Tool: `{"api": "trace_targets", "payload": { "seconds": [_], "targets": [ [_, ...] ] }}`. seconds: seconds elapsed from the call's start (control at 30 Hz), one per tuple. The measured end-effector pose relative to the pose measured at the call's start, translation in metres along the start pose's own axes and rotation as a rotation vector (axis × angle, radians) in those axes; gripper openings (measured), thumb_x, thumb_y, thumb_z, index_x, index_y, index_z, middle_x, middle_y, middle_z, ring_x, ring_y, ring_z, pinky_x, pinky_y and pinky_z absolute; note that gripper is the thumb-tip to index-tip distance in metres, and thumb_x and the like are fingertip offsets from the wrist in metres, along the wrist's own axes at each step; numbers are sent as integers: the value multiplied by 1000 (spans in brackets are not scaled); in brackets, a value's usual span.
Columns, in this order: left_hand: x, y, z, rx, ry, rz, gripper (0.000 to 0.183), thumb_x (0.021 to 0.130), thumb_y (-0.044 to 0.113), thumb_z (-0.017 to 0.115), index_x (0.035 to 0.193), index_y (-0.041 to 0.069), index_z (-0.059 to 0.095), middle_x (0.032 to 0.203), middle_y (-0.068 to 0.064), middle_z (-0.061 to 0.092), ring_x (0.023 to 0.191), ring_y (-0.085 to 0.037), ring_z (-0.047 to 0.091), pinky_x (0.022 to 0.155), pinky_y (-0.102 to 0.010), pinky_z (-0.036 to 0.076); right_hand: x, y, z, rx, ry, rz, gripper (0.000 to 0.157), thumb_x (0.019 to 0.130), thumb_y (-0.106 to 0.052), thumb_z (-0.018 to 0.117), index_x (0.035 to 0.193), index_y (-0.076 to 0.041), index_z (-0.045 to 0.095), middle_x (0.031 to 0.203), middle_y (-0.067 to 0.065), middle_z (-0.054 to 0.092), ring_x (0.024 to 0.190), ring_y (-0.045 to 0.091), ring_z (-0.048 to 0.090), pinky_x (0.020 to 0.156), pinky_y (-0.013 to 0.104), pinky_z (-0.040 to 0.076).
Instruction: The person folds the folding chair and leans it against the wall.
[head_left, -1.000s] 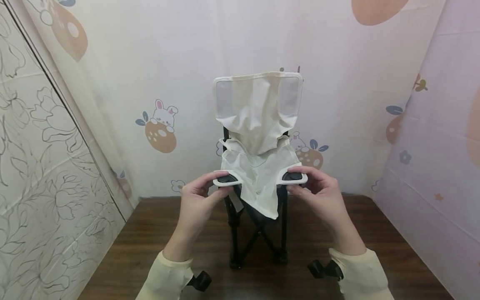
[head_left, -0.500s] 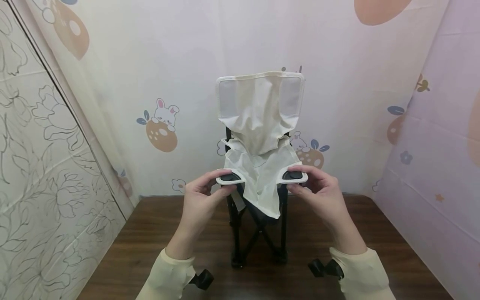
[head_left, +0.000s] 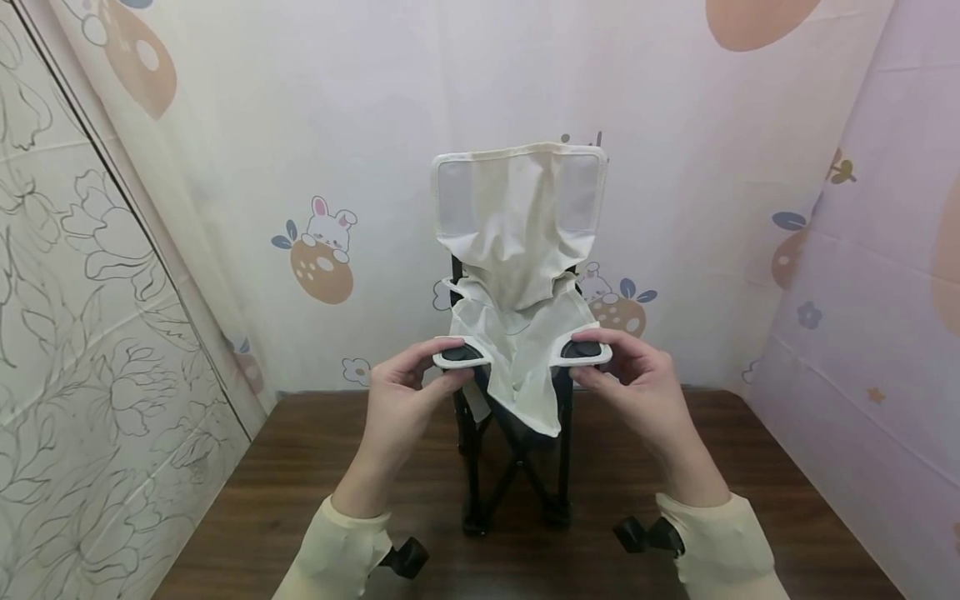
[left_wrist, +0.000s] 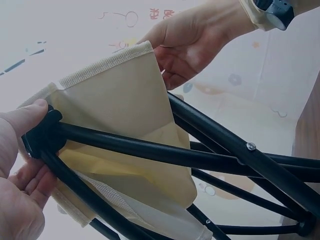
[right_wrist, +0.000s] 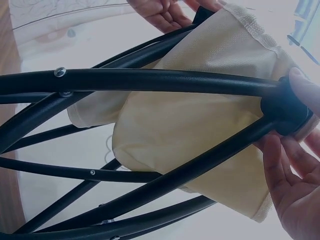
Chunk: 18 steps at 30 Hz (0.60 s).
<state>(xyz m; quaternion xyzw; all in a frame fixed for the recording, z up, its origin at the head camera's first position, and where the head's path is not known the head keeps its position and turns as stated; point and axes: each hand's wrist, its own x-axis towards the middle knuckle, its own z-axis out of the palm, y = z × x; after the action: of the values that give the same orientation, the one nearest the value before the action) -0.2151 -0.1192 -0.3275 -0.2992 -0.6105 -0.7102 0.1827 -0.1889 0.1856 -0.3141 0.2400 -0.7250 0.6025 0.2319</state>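
Note:
A small folding chair (head_left: 519,233) with cream fabric and black tube legs stands partly folded, its seat cloth sagging in the middle. My left hand (head_left: 401,396) pinches the left front corner, fingers on top and thumb beneath, around a black plastic joint (head_left: 460,352). At the right front corner my right hand (head_left: 637,387) grips the matching black joint (head_left: 582,349) the same way. From below, the left wrist view shows my left thumb against the black joint (left_wrist: 46,132) where tubes meet. In the right wrist view, my right fingers curl around the other joint (right_wrist: 285,106).
The chair's crossed legs (head_left: 519,467) rest on a dark wooden table (head_left: 300,475). Behind it hangs a pale curtain (head_left: 360,108) printed with rabbits and carrots. A panel with line-drawn flowers (head_left: 90,333) is at the left, and a pinkish curtain (head_left: 877,375) at the right.
My left hand and the left front corner have shifted slightly right, closer to the right corner. The right hand keeps its grip, almost still.

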Motion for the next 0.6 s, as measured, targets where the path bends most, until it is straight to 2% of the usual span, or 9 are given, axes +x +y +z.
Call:
{"api": "trace_targets", "payload": {
  "seconds": [0.6],
  "targets": [
    [0,2,1,5,-9,-4,37,90,-5,87,126,3,79,124,-12,78,115,-27,73,93,-31,63,2,-2,2,15,-12,-35,45,87,20,80,129,4,73,112,6,76,89,17,66,74,22,59]
  ]
}}
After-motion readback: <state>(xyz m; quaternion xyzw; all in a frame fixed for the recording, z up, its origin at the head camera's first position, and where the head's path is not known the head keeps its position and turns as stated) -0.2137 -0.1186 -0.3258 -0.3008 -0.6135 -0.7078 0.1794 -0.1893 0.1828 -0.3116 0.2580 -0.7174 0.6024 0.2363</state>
